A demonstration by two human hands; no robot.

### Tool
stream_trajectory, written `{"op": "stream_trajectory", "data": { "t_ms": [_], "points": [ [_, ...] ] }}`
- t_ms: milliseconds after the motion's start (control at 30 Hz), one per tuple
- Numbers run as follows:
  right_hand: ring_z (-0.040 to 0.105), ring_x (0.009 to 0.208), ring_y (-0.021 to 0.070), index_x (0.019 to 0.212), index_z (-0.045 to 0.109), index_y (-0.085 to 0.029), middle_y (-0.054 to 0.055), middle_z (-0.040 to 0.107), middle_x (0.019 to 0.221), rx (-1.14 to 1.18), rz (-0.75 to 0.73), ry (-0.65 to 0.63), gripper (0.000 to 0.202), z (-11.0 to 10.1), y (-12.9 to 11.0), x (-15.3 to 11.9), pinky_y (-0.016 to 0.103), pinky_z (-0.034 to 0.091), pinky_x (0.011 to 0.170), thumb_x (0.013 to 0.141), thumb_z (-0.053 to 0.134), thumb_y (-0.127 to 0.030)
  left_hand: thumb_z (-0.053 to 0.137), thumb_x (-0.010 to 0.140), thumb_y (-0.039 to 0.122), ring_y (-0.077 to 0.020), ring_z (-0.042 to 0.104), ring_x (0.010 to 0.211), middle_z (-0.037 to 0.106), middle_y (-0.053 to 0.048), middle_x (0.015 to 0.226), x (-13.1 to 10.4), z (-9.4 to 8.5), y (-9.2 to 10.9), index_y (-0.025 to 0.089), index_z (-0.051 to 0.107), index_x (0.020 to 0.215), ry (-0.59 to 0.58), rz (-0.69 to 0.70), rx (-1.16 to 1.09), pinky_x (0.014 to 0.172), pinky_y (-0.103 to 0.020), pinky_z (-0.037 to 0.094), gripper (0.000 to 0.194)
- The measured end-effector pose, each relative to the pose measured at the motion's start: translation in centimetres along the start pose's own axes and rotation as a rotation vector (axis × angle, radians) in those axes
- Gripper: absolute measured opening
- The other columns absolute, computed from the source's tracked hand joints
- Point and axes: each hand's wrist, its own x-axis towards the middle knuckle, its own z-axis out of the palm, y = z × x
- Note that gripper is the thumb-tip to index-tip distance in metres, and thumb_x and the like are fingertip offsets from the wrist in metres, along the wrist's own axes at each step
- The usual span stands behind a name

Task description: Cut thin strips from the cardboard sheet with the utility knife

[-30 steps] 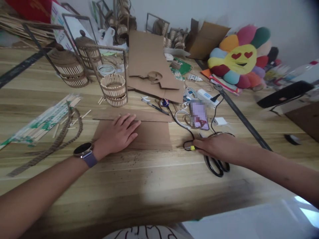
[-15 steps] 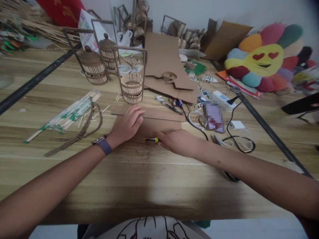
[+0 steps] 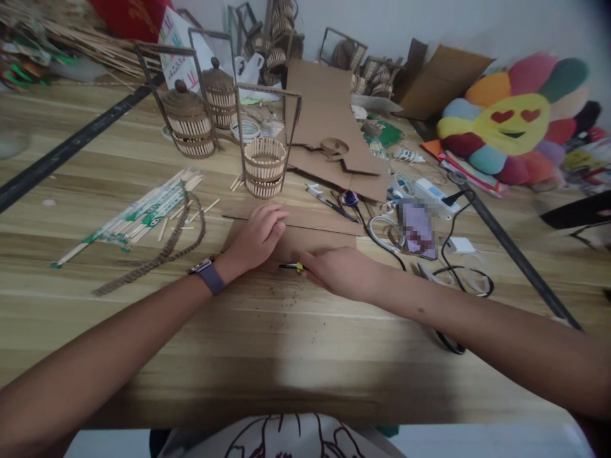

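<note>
The cardboard (image 3: 312, 242) is showing plain brown, the tabletop (image 3: 296, 337) a pale streaked wood grain. The knife (image 3: 292, 267) is showing yellow and black, the watch strap (image 3: 211, 278) purple. The cushion (image 3: 513, 121) is wearing rainbow petals around a yellow face with red heart eyes.

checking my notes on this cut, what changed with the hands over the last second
The right hand left the black scissors and moved left along the table, carrying a small yellow-and-black tool to the near edge of the cardboard piece. It holds the tool there, beside the left hand. The left hand stayed pressed on the cardboard; the phone and cables lie as before.
</note>
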Motion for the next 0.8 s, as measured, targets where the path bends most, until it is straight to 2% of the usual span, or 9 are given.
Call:
{"op": "stream_trajectory", "data": {
  "t_ms": [167,367,500,667,800],
  "points": [
    [0.066,0.074,0.0212,0.124,0.053,-0.016,0.008,0.073,0.089,-0.023,-0.011,-0.026,0.030,-0.5,0.0,0.2,0.028,0.021,0.051,0.102,0.039,-0.030,0.029,0.102,0.030,-0.0227,0.048,0.126,0.059,-0.014,0.127,0.0,0.1,-0.1,0.015,0.056,0.118,0.014,0.010,-0.002,0.112,-0.044,0.037,0.035],
    [0.069,0.077,0.0212,0.124,0.056,-0.018,0.007,0.074,0.091,-0.060,-0.023,-0.015,0.028,-1.2,-0.2,0.3,0.028,0.024,0.050,0.100,0.042,-0.027,0.030,0.101,0.028,-0.0227,0.048,0.126,0.059,-0.013,0.126,0.0,0.2,-0.2,0.014,0.057,0.117,0.006,0.018,0.009,0.112,-0.044,0.036,0.034],
    [0.071,0.076,0.0218,0.119,0.061,-0.018,0.007,0.075,0.089,-0.093,-0.002,-0.036,0.026,-1.9,-0.7,0.7,0.027,0.027,0.050,0.098,0.047,-0.026,0.030,0.101,0.027,-0.0224,0.048,0.127,0.059,-0.013,0.126,0.0,0.2,-0.3,0.014,0.057,0.117,0.004,0.022,0.024,0.112,-0.043,0.036,0.034],
    [0.072,0.071,0.0234,0.110,0.068,-0.021,0.007,0.075,0.079,-0.143,0.010,0.013,0.023,-1.5,-1.1,1.4,0.027,0.036,0.052,0.096,0.050,-0.023,0.030,0.099,0.023,-0.0230,0.048,0.127,0.060,-0.013,0.126,0.1,0.3,-0.4,0.013,0.057,0.117,0.007,0.011,0.069,0.113,-0.045,0.036,0.034],
    [0.072,0.075,0.0272,0.104,0.072,-0.023,0.009,0.076,0.081,-0.088,0.055,0.023,0.023,-1.3,-1.3,1.5,0.030,0.041,0.055,0.093,0.052,-0.018,0.032,0.096,0.019,-0.0278,0.041,0.134,0.056,-0.017,0.132,0.0,0.5,0.0,0.009,0.057,0.119,-0.006,-0.030,0.152,0.115,-0.049,0.032,0.036]
  ]
}}
